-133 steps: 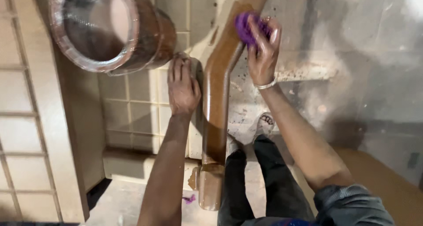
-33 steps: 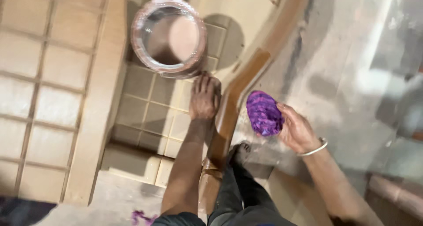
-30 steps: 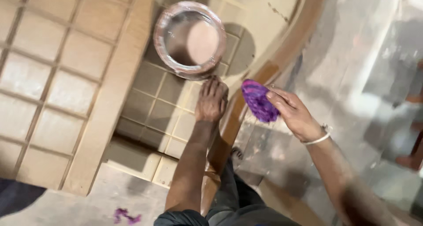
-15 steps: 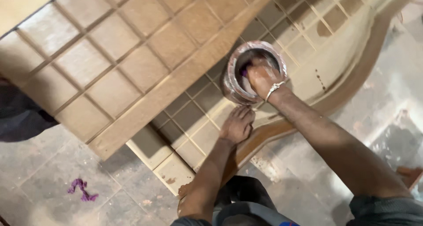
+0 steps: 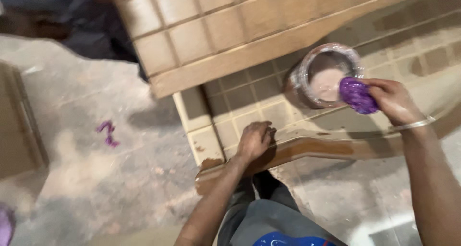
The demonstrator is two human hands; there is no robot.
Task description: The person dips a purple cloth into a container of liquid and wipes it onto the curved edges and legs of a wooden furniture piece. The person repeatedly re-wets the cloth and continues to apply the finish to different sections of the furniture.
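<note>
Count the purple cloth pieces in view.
3. One crumpled purple cloth wad is in the right hand beside the round tin. One small purple scrap lies on the concrete floor. One purple patch at the left edge is cut off, so uncertain.

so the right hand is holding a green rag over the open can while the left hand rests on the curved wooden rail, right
Not quite: the rag is purple, not green, as the head view shows. The rest holds: the right hand holds it over the open can, and the left hand rests on the curved wooden rail.
</note>
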